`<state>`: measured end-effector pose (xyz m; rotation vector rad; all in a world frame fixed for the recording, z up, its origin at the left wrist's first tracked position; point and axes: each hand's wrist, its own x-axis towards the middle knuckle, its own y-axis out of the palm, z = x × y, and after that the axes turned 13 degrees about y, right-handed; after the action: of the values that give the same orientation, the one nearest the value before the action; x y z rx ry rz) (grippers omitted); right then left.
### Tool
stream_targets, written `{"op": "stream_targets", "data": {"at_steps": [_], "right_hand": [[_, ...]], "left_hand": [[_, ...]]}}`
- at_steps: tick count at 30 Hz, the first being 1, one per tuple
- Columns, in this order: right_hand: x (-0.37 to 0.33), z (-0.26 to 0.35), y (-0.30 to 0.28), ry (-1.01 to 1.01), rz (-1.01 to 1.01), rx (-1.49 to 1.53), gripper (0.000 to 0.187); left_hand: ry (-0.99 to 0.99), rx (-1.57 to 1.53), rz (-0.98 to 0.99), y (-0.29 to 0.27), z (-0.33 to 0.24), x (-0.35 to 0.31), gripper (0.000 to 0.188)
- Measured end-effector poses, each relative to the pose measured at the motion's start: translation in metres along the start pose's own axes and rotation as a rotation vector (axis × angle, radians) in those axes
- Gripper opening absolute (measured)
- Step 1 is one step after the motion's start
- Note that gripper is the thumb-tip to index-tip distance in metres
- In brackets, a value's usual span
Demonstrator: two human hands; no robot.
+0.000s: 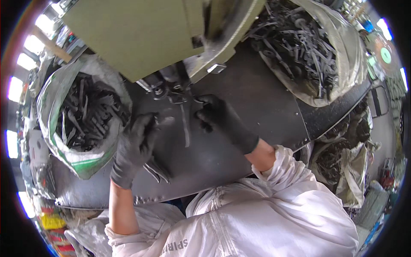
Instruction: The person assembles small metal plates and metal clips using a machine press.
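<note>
My left hand (136, 147), in a dark grey glove, is closed with its fingertips pinched beside a small pale blurred piece (166, 121). Several dark flat strips (157, 170) stick out below its palm; whether they are held or lie on the table cannot be told. My right hand (219, 122), gloved alike, has its fingers curled together close to the machine's working head (171, 92); what they hold is hidden. Between my hands a narrow grey strip (185, 126) runs from under the head toward me across the dark metal table (205, 160).
A green machine body (137, 34) stands over the table's far side. An open white sack (87, 160) of dark strips sits at the left. A larger sack (349, 55) of long metal pieces is at the far right. Another bag (353, 171) stands below the table's right edge.
</note>
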<state>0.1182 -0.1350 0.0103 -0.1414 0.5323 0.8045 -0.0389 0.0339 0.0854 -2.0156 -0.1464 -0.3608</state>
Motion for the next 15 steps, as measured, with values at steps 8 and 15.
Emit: {"op": "stream_targets", "data": {"at_steps": [8, 15], "right_hand": [[-0.015, 0.010, -0.007, -0.576, -0.016, -0.255, 0.027], [0.022, 0.049, -0.183, -0.241, -0.594, 0.142, 0.050]], "left_hand": [[-0.008, -0.366, -0.330, 0.080, -0.027, 0.033, 0.024], [-0.312, -0.242, -0.291, 0.091, 0.032, -0.021, 0.024]]}}
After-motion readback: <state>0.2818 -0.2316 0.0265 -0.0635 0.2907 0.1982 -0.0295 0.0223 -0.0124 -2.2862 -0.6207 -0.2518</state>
